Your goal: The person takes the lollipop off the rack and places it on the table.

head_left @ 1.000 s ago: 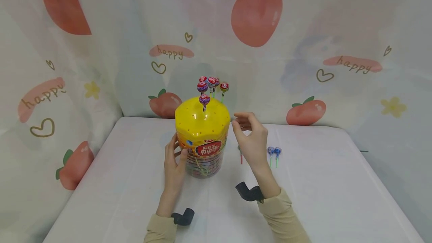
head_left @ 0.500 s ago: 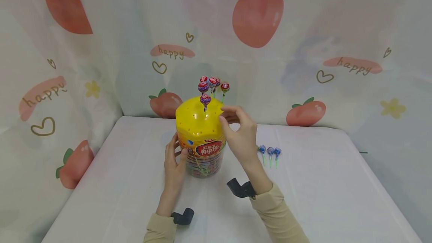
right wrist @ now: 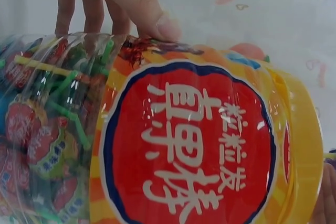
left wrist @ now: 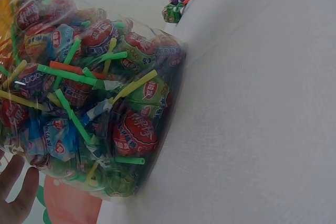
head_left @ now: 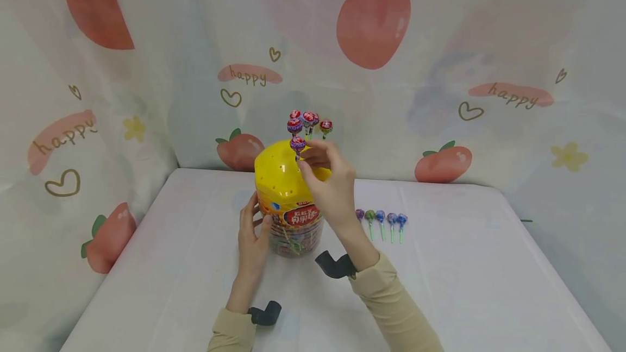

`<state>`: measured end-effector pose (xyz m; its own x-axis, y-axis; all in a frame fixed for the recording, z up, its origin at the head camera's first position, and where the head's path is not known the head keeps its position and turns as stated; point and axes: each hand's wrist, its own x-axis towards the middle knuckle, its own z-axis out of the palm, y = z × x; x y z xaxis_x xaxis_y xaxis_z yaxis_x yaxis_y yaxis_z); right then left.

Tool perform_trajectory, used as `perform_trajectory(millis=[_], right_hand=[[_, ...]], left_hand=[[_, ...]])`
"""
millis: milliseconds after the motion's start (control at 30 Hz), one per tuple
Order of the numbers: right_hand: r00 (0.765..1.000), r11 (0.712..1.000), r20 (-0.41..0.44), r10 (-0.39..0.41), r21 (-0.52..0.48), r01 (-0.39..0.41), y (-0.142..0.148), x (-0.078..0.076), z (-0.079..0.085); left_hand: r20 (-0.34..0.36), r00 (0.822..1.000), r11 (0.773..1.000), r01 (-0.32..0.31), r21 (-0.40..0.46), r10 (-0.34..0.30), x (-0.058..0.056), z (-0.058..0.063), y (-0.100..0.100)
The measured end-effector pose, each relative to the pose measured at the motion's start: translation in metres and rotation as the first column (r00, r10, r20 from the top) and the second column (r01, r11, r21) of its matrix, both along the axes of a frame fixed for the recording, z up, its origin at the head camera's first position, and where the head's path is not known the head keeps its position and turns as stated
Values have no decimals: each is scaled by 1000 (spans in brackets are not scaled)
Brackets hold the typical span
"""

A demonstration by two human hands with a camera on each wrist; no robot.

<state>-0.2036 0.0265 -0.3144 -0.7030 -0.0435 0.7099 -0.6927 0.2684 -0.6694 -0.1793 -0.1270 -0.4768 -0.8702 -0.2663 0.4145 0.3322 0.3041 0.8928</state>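
A clear plastic jar (head_left: 293, 238) full of wrapped lollipops stands upright on the table, topped by a yellow lid (head_left: 274, 173) with small holes. Several lollipops (head_left: 308, 119) rise from the lid's far part. My left hand (head_left: 253, 235) grips the jar's left side, its thumb at the label in the right wrist view. Over the lid, my right hand (head_left: 335, 183) has its thumb and forefinger apart at the nearest purple lollipop (head_left: 298, 144); the gap between the fingertips still shows. Loose lollipops inside the jar (left wrist: 94, 103) fill the left wrist view.
On the white tablecloth (head_left: 464, 276), a row of several lollipops (head_left: 380, 217) lies right of the jar, partly behind my right wrist. A printed curtain (head_left: 195, 26) hangs behind the table. Black wrist pieces (head_left: 266, 314) sit on both wrists.
My right hand has moved left, from beside the jar to over the lid and up to the purple lollipop. More of the row on the table shows now. My left hand keeps its place.
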Motion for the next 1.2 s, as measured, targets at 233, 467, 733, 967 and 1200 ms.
perform_trajectory(millis=[233, 467, 733, 967, 1200], right_hand=[[1000, 999, -12, 4, -39, -5, -6, -2, 1], [1000, 999, -18, -3, -49, 2, -8, -3, 0], [999, 998, -28, -16, -56, 15, -11, -3, 3], [999, 997, -46, -21, -72, 18, -10, -1, 13], [999, 994, -42, -33, -108, 29, 2, 5, 12]], left_hand=[[-12, 1000, 1000, 0, -3, 0, 0, -1, 1], [-24, 1000, 1000, -5, -5, 5, -1, -1, 2], [-29, 1000, 1000, -11, -16, 10, 0, 0, 1], [-38, 999, 1000, -7, -14, 6, 0, 0, 1], [-38, 999, 1000, -7, -16, 6, 0, 0, 1]])
